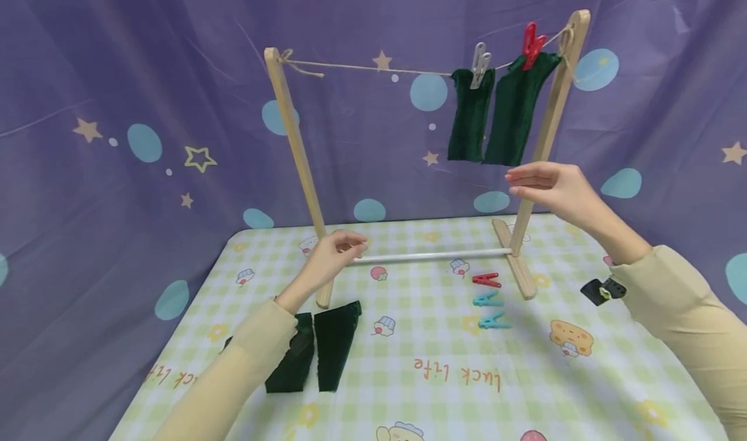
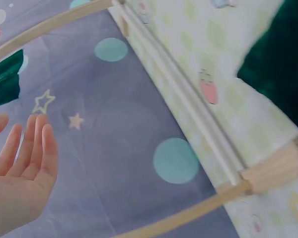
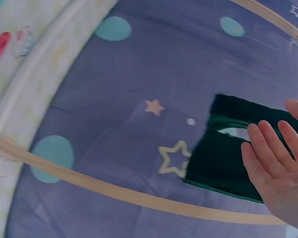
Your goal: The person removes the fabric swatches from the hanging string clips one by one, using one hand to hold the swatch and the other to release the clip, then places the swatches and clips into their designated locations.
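Observation:
Two dark green cloth pieces hang from the string, the narrower cloth (image 1: pixel 469 120) under a grey clothespin (image 1: pixel 480 65) and the wider cloth (image 1: pixel 519 113) under a red clothespin (image 1: pixel 531 45). Just below the wider cloth, near the rack's right post, my right hand (image 1: pixel 554 185) hovers with relaxed fingers and holds nothing. My left hand (image 1: pixel 331 258) is in the air by the foot of the left post, its fingers loosely extended and nothing in them. Beneath my left forearm two more green cloth pieces, one at the right (image 1: pixel 337 345), lie on the table; the sleeve partly covers the other.
The wooden rack has a left post (image 1: pixel 297 149), a right post (image 1: pixel 548 133) and a white bottom bar (image 1: pixel 432 256). A red clothespin (image 1: pixel 487 279) and two teal clothespins (image 1: pixel 494 321) lie on the checked tablecloth (image 1: pixel 432 402). A small black object (image 1: pixel 596 292) lies beside my right sleeve.

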Demonstrator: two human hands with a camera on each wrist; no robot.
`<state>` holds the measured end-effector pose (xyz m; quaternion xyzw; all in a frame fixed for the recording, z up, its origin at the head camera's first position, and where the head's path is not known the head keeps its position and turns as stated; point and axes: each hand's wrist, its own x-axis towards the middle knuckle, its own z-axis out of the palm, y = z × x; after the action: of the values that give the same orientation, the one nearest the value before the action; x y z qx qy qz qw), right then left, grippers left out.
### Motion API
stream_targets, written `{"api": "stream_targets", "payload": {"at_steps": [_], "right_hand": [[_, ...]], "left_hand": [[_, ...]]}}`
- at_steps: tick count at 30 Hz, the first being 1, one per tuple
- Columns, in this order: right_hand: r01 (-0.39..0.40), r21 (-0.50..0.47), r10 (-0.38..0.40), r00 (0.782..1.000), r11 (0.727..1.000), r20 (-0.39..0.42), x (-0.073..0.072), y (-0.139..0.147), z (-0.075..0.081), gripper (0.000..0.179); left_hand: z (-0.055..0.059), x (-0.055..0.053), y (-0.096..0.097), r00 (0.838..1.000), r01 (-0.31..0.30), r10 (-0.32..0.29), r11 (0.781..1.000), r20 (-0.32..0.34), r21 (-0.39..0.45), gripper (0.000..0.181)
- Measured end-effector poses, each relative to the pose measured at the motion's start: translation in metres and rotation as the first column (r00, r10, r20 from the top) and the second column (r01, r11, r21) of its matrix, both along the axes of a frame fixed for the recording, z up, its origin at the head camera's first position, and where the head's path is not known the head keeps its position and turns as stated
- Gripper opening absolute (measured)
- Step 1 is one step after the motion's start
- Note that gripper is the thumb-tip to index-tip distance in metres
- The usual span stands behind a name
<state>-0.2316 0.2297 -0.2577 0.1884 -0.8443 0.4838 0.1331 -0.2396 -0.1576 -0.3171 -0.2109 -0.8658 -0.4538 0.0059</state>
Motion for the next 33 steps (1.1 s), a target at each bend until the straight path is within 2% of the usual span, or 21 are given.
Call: {"api": "stream_targets", "payload": {"at_steps": [4, 8, 13, 18, 27, 33], "right_hand": [[-0.004, -0.044, 0.002, 0.999, 0.999, -0.041, -0.003, 0.0, 0.018, 0.034], [-0.028, -0.118, 0.019, 0.997, 0.993, -0.08, -0.007, -0.001, 0.035, 0.031], [-0.068, -0.197, 0.047, 0.993, 0.978, -0.11, -0.013, -0.007, 0.053, 0.03], [-0.07, -0.251, 0.038, 0.991, 0.966, -0.129, -0.018, -0.01, 0.071, 0.029], [-0.039, -0.292, 0.004, 0.993, 0.956, -0.121, -0.028, -0.013, 0.1, 0.031], [-0.017, -0.29, -0.019, 0.992, 0.957, -0.123, -0.034, -0.018, 0.112, 0.035]], "left_hand": [[0.011, -0.006, 0.015, 1.0, 0.013, -0.013, 1.0, 0.008, 0.011, 0.025], [0.025, -0.011, 0.029, 0.999, 0.027, -0.026, 0.999, -0.031, 0.034, 0.025], [0.037, -0.015, 0.041, 0.999, 0.019, -0.016, 0.998, -0.047, 0.059, 0.024], [0.049, -0.021, 0.054, 0.998, 0.004, -0.002, 0.999, -0.056, 0.041, 0.025], [0.076, -0.038, 0.083, 0.994, 0.0, 0.008, 0.998, -0.109, 0.069, 0.023], [0.086, -0.047, 0.1, 0.99, 0.024, -0.012, 0.997, -0.141, 0.077, 0.024]]}}
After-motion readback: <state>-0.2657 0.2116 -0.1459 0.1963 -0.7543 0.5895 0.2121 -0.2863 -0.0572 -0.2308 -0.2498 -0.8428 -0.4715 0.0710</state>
